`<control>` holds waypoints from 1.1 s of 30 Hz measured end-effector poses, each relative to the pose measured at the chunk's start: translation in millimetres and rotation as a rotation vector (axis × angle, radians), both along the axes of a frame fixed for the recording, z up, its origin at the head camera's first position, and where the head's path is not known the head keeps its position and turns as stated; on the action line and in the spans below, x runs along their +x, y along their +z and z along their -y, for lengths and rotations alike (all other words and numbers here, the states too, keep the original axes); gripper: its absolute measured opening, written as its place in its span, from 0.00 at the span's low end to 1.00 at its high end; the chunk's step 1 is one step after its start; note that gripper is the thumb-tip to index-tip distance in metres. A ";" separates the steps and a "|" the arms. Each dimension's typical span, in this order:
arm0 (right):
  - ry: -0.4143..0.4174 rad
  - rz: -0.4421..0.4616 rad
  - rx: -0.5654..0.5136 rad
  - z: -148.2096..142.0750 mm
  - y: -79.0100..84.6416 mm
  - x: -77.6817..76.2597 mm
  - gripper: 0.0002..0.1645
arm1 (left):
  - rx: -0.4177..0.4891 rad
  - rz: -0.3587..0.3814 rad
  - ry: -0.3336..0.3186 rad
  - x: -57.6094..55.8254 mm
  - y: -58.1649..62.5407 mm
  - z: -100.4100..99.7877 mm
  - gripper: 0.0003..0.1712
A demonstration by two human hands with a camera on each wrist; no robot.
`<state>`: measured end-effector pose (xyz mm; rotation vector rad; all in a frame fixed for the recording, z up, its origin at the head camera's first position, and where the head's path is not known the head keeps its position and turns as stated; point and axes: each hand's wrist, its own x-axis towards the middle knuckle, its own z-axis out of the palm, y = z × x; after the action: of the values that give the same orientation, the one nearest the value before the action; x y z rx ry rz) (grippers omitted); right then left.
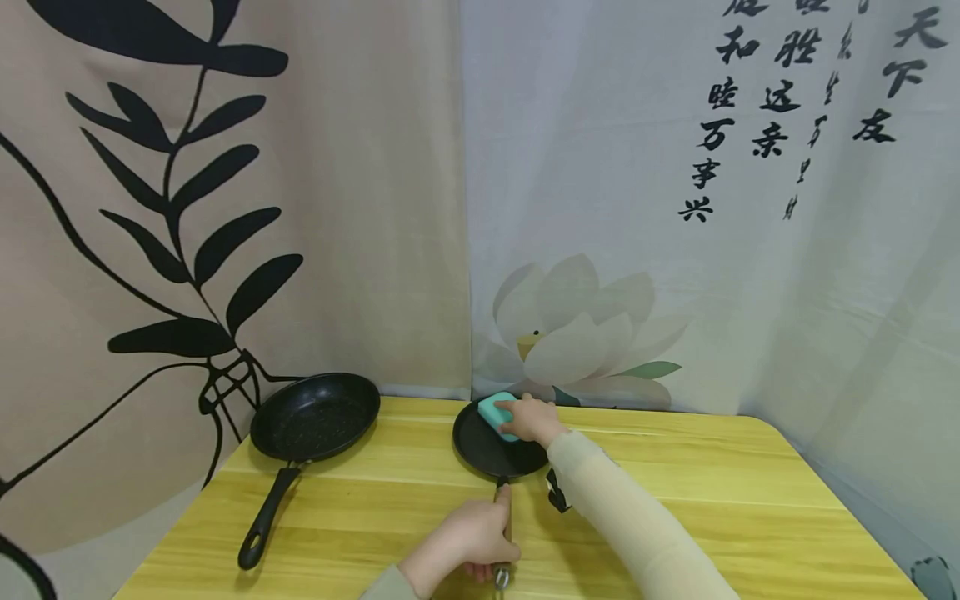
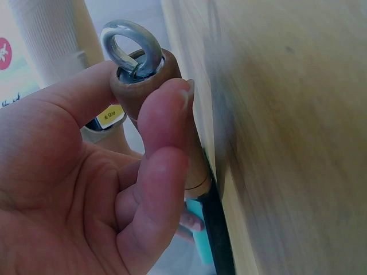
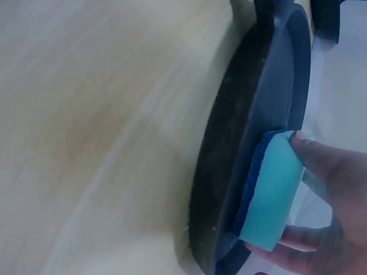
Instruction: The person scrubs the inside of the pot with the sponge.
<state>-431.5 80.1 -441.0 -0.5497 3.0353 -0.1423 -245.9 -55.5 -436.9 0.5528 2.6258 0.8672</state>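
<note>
A: From the head view, what were the hands doing?

B: The right hand (image 1: 534, 419) pinched a teal sponge (image 1: 492, 412), which lay inside the small pan (image 1: 480, 447). Nearer the person, the left hand (image 1: 477, 532) gripped that pan's handle (image 1: 509, 523), with a metal ring (image 1: 502, 577) just past the grip.

A: Anything farther from the grips?

B: Well to the left of both was a big pan (image 1: 318, 419), its own grip slanting toward the person. Both pans were on the table (image 1: 712, 475); behind the hands hung a printed cloth (image 1: 390, 208).

A: And the left wrist view?

B: The fingers curled round brown wood, the ring beside them at its end. Beyond the grip, part of the sponge showed.

A: The right wrist view?

B: Thumb at one end of the sponge, fingers at the other. The sponge's dark blue side faced the pan's inside, and the pan's rim was near those fingertips.
</note>
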 end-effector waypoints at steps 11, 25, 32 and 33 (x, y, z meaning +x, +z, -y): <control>-0.028 0.018 0.006 -11.5 1.5 0.3 0.35 | -0.004 0.003 0.009 0.9 1.1 -0.8 0.52; -0.019 0.024 -0.017 -23.0 3.8 10.6 0.35 | -0.033 0.011 0.000 -1.3 0.7 -0.9 0.51; -0.014 0.009 0.005 -25.0 5.0 16.5 0.35 | -0.029 0.016 -0.004 -1.9 -0.6 -1.5 0.51; -0.010 0.003 0.012 -25.1 5.0 17.3 0.35 | -0.026 0.017 -0.004 -2.1 -0.9 -1.3 0.51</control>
<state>-414.2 105.2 -436.0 -0.5327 3.0340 -0.1251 -248.0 -54.1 -437.8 0.5409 2.6157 0.8319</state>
